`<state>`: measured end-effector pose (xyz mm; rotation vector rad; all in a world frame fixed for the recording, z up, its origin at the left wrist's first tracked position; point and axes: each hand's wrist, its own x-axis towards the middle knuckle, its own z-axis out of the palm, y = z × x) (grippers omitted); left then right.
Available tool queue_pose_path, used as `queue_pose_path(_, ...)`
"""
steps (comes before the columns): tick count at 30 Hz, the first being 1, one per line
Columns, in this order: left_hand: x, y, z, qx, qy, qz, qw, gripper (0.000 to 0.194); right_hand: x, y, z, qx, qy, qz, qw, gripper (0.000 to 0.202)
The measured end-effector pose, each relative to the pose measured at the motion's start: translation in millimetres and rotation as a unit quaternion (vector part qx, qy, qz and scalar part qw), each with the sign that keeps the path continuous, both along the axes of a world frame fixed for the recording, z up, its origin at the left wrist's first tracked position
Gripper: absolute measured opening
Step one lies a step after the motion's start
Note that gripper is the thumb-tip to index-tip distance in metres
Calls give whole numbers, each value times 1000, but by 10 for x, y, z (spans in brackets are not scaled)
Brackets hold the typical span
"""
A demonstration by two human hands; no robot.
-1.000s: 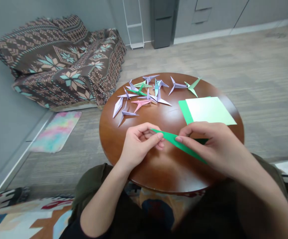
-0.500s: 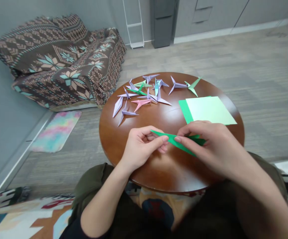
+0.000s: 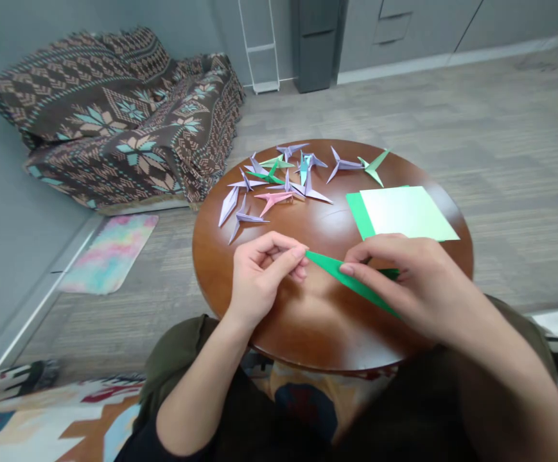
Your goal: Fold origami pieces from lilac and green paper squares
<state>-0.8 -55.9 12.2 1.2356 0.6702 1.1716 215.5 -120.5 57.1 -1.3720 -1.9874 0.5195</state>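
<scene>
A folded piece of green paper (image 3: 356, 283) is held above the near part of the round brown table (image 3: 307, 340). My left hand (image 3: 269, 266) pinches its pointed left tip between thumb and forefinger. Further along the paper, my right hand (image 3: 399, 273) grips it with thumb and fingers, covering much of the right end. Just beyond my right hand lies a stack of square paper, with a pale green sheet (image 3: 408, 212) over a darker green sheet (image 3: 359, 215).
Several folded paper cranes stand at the table's far left, among them a pink one (image 3: 275, 201) and a lilac one (image 3: 246, 218). A light green crane (image 3: 375, 168) is at the back. Beyond stands a covered sofa (image 3: 129, 141); a pastel mat (image 3: 110, 253) lies on the floor.
My left hand has slid left along the green paper to its tip. The paper now looks narrower and straighter, tilted down to the right. My right hand has barely moved.
</scene>
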Motion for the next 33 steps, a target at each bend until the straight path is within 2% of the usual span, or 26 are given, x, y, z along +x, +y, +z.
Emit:
queue_pose_path(3, -20, 39, 33, 4, -35, 38, 999, 8, 16, 4, 2, -5, 1, -14, 1000, 19)
queue_pose_path(5, -26, 51, 43, 3, -51, 38, 998, 10, 21, 10, 10, -2, 4, -26, 1000, 19)
queue_pose_path(9, -5, 24, 10, 2, -25, -42, 999, 13, 10, 11, 25, -8, 13, -30, 999, 19)
queue_pose_path(12, 18, -1, -22, 8, -17, -58, 998, 8, -8, 3, 25, -19, 15, -16, 1000, 19)
queue_pose_path(26, 18, -16, -13, -1, 32, -14, 999, 23, -40, -5, 52, -58, 35, -2, 998, 18)
queue_pose_path(33, 65, -52, 49, -38, -3, 28, 999, 23, -46, -5, 52, -57, 45, 17, 997, 19)
